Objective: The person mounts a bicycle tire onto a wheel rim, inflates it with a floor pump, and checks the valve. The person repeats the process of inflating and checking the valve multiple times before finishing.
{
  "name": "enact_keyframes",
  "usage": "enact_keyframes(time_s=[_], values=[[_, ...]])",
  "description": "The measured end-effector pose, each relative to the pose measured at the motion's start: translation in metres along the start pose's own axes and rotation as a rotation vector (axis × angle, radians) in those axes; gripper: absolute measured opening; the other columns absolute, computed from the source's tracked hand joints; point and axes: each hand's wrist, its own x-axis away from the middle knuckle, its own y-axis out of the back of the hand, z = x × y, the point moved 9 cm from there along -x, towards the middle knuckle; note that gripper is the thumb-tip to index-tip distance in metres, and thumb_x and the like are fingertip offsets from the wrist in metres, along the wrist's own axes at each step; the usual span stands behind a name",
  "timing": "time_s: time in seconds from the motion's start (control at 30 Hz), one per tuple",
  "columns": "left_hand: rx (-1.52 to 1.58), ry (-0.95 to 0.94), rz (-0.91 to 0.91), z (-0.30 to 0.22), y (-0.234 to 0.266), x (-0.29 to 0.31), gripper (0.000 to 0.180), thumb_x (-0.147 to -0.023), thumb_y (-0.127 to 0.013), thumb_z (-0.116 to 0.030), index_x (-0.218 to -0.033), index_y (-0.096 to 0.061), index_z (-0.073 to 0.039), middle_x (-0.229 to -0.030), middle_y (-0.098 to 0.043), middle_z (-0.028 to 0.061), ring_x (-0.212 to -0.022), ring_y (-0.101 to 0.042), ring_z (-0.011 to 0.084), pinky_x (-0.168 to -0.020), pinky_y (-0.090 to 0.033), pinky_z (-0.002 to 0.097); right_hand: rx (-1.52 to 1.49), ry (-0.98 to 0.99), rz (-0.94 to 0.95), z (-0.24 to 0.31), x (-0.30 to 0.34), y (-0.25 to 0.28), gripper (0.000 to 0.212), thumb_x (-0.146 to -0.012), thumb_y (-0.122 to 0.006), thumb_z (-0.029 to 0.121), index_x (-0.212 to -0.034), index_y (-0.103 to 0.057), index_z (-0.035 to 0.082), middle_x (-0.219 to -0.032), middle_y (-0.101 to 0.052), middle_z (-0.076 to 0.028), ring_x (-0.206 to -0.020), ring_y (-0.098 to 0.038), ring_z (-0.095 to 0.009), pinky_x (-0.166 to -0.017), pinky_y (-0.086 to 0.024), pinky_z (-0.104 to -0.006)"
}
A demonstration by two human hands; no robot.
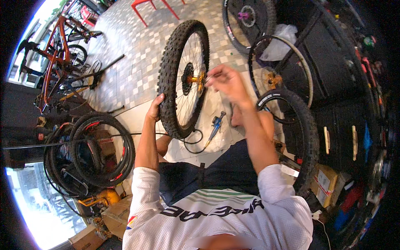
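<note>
A bicycle wheel (167, 79) with a knobby black tyre stands upright in front of me, seen partly edge-on. Its hub (193, 79) is gold, with a dark cassette (188, 78) beside it. My left hand (155, 108) is closed on the tyre's lower left side, thumb against the tread. To the right of the hub, my right hand (228, 83) is raised with its fingers pinched together, slightly smeared by motion. Something thin and pale shows at its fingertips, too small to name. Whether it touches the hub is unclear.
A blue inflator gun (216, 124) with a hose lies on the tiles below the wheel. Several tyres (102, 149) lean at left, near an orange bicycle frame (54, 62). More wheels and a tyre (306, 146) stand at right. Behind is a red stool (155, 5).
</note>
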Motion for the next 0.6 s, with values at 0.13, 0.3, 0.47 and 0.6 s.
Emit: enact_keyframes(time_s=[0.13,0.3,0.47,0.6], values=[[-0.014,-0.003,-0.027,0.001,0.008,0.011,0.087,-0.082,-0.070,-0.067,-0.134,-0.059,0.003,-0.112,-0.071,0.0128,-0.091,-0.070,0.0230,-0.082,-0.059,0.0375,-0.173,-0.227,-0.051,-0.148,-0.003,-0.056,0.015,-0.099,-0.068,0.010,-0.111,-0.067,0.002,-0.098,-0.073,-0.006,-0.092,-0.075,-0.016,-0.063,-0.055,-0.0266],[-0.004,0.019,0.024,0.002,0.003,0.010,0.095,-0.081,-0.071,-0.066,-0.142,-0.053,0.005,-0.132,-0.065,0.0155,-0.113,-0.065,0.0260,-0.100,-0.052,0.0393,0.117,-0.171,-0.058,-0.191,-0.023,-0.075,0.015,-0.095,-0.071,0.015,-0.099,-0.072,0.000,-0.097,-0.074,-0.009,-0.088,-0.072,-0.019,-0.075,-0.056,-0.0322],[-0.029,0.016,0.015,0.005,0.017,0.015,0.098,-0.079,-0.074,-0.066,-0.143,-0.052,0.006,-0.134,-0.064,0.0157,-0.117,-0.065,0.0273,-0.103,-0.051,0.0395,0.496,-0.004,-0.036,-0.176,-0.041,-0.084,0.015,-0.091,-0.071,0.016,-0.098,-0.073,0.003,-0.094,-0.071,-0.014,-0.083,-0.070,-0.028,-0.074,-0.055,-0.0392],[-0.003,0.022,0.009,0.008,0.017,0.013,0.099,-0.079,-0.074,-0.066,-0.143,-0.051,0.006,-0.134,-0.064,0.0162,-0.116,-0.065,0.0276,-0.102,-0.052,0.0397,0.534,-0.019,-0.004,-0.164,-0.043,-0.084,0.018,-0.088,-0.069,0.020,-0.094,-0.074,0.004,-0.096,-0.070,-0.018,-0.093,-0.068,-0.039,-0.083,-0.054,-0.0470]])
